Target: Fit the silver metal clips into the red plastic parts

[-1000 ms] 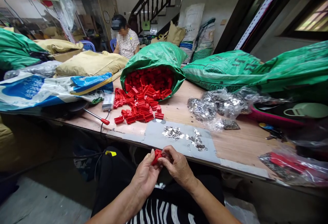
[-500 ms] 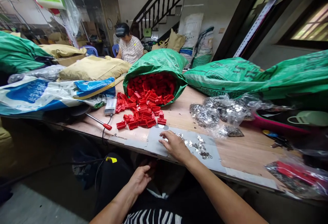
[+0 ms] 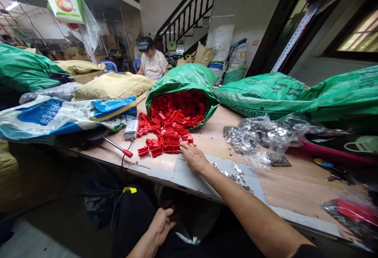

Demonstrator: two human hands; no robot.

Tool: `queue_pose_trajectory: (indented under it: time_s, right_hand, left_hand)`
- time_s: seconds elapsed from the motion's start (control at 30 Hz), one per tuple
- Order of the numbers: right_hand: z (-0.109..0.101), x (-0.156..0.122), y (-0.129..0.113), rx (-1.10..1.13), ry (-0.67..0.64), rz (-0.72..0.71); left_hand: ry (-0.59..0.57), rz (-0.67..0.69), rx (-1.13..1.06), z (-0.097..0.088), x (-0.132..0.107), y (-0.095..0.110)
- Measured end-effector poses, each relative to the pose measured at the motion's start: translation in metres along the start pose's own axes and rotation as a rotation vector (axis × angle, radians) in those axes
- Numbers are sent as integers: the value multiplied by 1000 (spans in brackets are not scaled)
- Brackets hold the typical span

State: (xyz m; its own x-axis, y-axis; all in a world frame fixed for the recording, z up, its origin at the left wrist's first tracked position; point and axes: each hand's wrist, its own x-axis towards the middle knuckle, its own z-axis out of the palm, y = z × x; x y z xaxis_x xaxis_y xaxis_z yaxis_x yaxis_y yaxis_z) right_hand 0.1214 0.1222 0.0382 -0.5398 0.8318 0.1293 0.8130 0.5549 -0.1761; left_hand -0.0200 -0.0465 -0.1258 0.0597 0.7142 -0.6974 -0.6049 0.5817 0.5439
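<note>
A heap of red plastic parts (image 3: pixel 169 134) spills out of the mouth of a green woven sack (image 3: pixel 186 75) onto the table. My right hand (image 3: pixel 193 157) reaches over the grey mat (image 3: pixel 184 171), its fingers stretched to the near right edge of the heap and touching a red part there. Whether the fingertips grip that part is hidden. Small silvery metal pieces (image 3: pixel 236 175) lie scattered on the mat beside my right forearm. Below the table edge, over my lap, my left hand (image 3: pixel 162 222) rests palm up with its fingers loosely apart, holding nothing visible.
Clear bags of metal pieces (image 3: pixel 262 132) lie to the right, near a pink-rimmed tray (image 3: pixel 313 146). A red-tipped metal rod (image 3: pixel 118 148) and a small boxed device (image 3: pixel 130 127) are left of the heap. Across the table sits a person (image 3: pixel 152 61).
My right hand has moved forward and left, from above the metal pieces to the red parts. My left hand stays below the table edge. The view has shifted slightly.
</note>
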Motion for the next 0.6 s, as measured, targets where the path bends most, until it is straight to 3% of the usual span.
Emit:
queue_pose_trajectory:
  time_s: [0.17, 0.23, 0.4, 0.6]
  right_hand:
    - [-10, -36, 0, 102, 60, -16]
    - [-16, -60, -6, 339, 104, -9]
    - [-27, -122, -32, 888, -47, 5]
    - [-19, -165, -50, 1103, -140, 93]
  left_hand:
    - [-50, 39, 170, 6, -14, 8]
    - [-173, 118, 281, 14, -28, 18]
    - [-438, 320, 288, 44, -69, 42]
    - [-360, 449, 290, 63, -86, 39]
